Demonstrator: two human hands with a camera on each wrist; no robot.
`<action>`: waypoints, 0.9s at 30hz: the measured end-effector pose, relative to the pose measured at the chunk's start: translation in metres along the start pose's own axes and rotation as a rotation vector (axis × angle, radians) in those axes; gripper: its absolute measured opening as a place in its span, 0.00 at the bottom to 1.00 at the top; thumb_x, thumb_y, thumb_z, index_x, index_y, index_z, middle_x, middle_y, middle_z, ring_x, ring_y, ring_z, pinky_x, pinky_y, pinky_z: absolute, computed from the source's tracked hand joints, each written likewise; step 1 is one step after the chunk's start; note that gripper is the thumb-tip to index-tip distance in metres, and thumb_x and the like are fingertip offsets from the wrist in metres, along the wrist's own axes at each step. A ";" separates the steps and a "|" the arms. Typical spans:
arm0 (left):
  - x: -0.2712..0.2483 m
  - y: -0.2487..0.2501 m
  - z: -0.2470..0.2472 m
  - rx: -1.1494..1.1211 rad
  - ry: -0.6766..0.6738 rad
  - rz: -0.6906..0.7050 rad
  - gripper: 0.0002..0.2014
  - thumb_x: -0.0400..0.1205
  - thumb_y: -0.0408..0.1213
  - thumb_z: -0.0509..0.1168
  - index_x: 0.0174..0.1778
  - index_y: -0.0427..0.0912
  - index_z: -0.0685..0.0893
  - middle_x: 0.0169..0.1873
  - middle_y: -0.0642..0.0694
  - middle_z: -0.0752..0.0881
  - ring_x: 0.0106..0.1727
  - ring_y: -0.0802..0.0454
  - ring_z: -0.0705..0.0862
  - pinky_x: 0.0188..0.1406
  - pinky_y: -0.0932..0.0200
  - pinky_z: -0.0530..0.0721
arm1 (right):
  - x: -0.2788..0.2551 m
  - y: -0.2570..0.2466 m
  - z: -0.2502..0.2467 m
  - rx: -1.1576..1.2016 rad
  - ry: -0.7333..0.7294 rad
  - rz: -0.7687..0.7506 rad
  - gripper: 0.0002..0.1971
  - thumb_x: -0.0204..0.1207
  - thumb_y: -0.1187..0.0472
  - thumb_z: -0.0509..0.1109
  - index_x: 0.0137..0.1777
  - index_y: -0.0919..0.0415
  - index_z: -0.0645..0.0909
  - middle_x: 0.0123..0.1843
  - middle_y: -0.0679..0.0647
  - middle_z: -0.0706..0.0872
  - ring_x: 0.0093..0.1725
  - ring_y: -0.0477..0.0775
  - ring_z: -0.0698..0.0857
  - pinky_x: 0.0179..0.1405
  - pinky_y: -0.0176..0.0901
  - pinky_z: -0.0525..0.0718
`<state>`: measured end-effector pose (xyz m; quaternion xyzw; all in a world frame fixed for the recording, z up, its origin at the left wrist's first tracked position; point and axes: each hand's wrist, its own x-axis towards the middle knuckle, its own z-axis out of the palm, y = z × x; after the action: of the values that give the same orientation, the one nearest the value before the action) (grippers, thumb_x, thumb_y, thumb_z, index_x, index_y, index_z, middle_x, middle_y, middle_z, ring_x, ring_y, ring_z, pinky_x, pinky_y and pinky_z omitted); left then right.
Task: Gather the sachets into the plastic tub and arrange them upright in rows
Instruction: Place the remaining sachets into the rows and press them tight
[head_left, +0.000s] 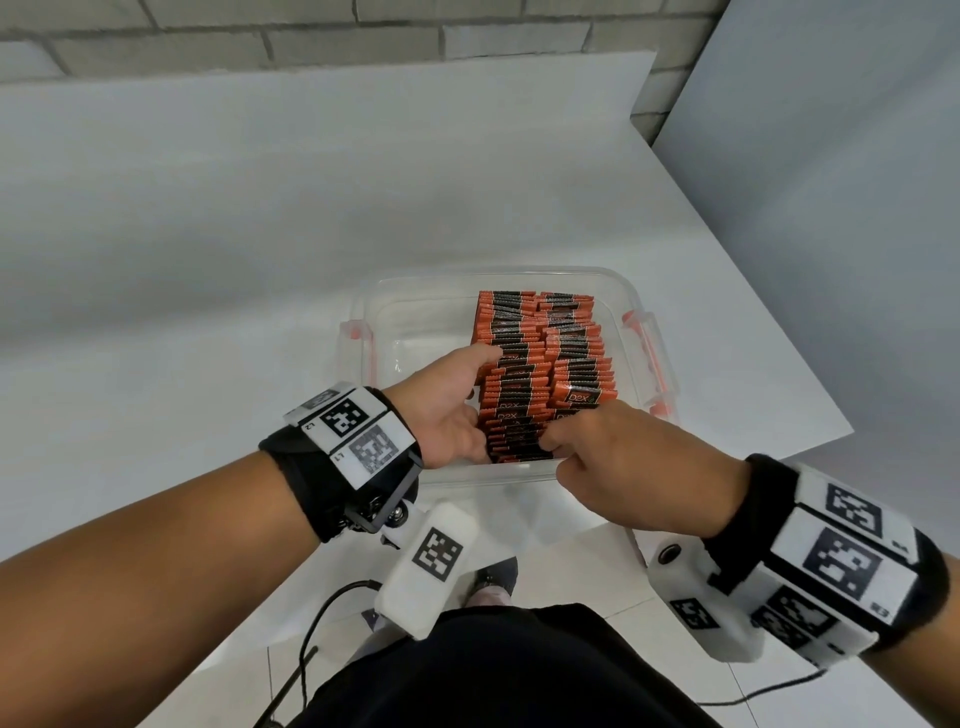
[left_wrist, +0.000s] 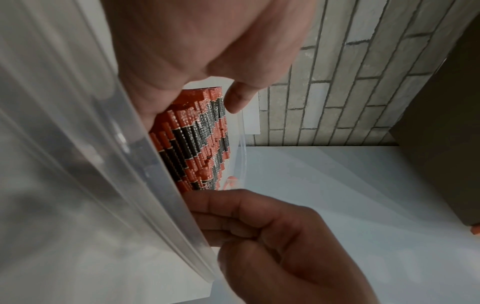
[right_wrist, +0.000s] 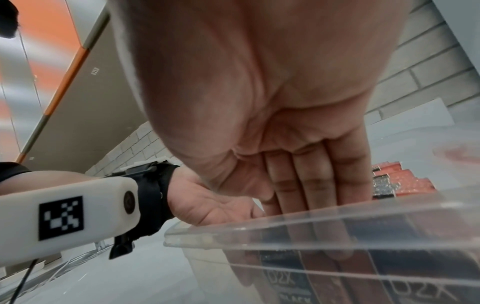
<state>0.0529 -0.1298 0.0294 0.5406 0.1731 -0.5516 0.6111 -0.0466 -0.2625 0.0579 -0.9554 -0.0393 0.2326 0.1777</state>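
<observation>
On the white table (head_left: 208, 260), the plastic tub (head_left: 498, 273) holds two upright rows of sachets (head_left: 540, 353) running away from the person; the left hand (head_left: 441, 410) presses flat against the left row's side, and the right hand (head_left: 628, 467) curls its fingers over the near end

Looking steeply down from head height onto the tub (head_left: 644, 306) on the near table. Peering close along each palm from the wrists, across the tub's near rim, sharing the sachets (left_wrist: 197, 144).
</observation>
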 end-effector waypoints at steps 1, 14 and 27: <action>0.000 0.000 0.000 -0.001 0.001 0.001 0.13 0.84 0.46 0.62 0.49 0.37 0.75 0.45 0.34 0.84 0.44 0.39 0.86 0.42 0.43 0.85 | -0.001 0.001 0.001 0.010 0.010 -0.007 0.10 0.78 0.66 0.57 0.37 0.58 0.75 0.31 0.44 0.74 0.31 0.47 0.75 0.27 0.33 0.65; -0.003 -0.001 0.000 -0.016 0.054 -0.011 0.26 0.83 0.51 0.62 0.69 0.35 0.67 0.65 0.31 0.78 0.45 0.43 0.85 0.28 0.53 0.85 | -0.003 0.005 -0.005 0.144 0.092 0.051 0.13 0.80 0.66 0.59 0.55 0.61 0.85 0.50 0.49 0.88 0.49 0.49 0.85 0.51 0.40 0.82; 0.001 -0.003 0.001 0.016 0.008 -0.001 0.17 0.84 0.49 0.61 0.50 0.36 0.77 0.42 0.35 0.85 0.45 0.42 0.85 0.43 0.48 0.84 | -0.001 0.017 -0.001 -0.009 0.079 0.064 0.16 0.80 0.66 0.55 0.60 0.60 0.82 0.48 0.51 0.84 0.32 0.44 0.74 0.28 0.28 0.69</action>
<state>0.0503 -0.1306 0.0275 0.5476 0.1715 -0.5509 0.6060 -0.0471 -0.2785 0.0528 -0.9654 -0.0026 0.2003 0.1673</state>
